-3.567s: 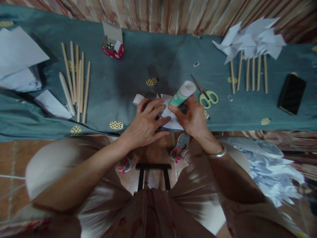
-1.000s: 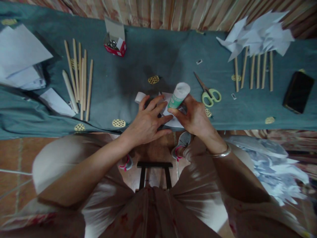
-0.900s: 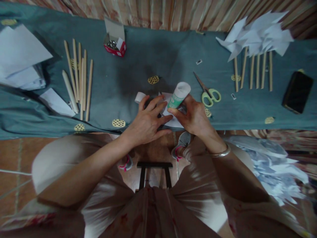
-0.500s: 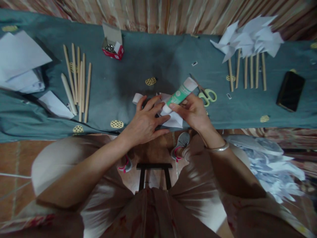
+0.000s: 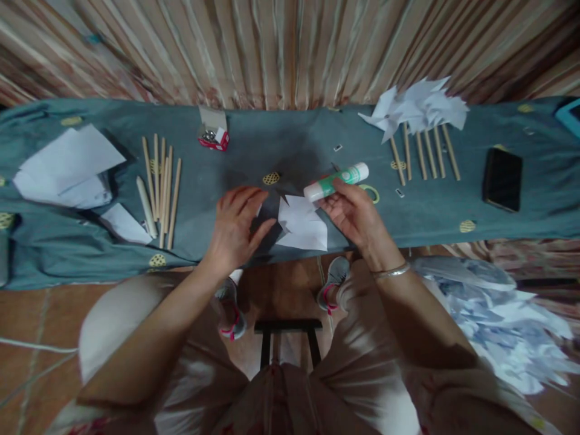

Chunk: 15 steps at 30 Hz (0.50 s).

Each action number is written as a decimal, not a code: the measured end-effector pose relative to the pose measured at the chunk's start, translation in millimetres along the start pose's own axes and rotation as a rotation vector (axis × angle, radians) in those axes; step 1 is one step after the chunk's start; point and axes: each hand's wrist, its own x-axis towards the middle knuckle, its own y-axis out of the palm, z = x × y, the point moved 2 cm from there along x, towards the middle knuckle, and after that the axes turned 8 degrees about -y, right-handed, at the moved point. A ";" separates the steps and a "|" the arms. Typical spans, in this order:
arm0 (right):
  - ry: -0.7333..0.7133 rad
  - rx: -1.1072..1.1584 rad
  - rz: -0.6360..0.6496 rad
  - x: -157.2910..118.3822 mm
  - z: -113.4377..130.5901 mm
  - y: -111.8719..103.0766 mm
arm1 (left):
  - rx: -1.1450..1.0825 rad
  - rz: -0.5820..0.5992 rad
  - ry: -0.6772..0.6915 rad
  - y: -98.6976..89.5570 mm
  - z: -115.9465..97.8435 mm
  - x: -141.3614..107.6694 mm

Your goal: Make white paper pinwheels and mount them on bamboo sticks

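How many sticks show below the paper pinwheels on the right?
6, side by side under the white blades: the leftmost stick, second stick, third stick, fourth stick, fifth stick and rightmost stick. Others may be hidden beneath the overlapping blades.

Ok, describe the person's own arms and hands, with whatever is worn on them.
The left hand and right hand are ungloved, and both forearms are uncovered. A slim, silver-coloured bangle circles the right wrist; the left wrist shows none. The left sleeve is pale with red patches; the right sleeve lies in shadow, its pattern unclear.
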 end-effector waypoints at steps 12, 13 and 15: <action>-0.003 0.060 0.021 3.9 -1.0 28.6 | -0.143 0.061 -0.281 1.6 20.5 10.3; -0.020 0.047 0.034 4.8 -1.6 30.6 | -0.177 0.046 -0.278 1.6 18.1 10.2; -0.052 0.009 0.065 5.9 -3.6 34.6 | -0.215 0.029 -0.275 2.2 14.1 10.6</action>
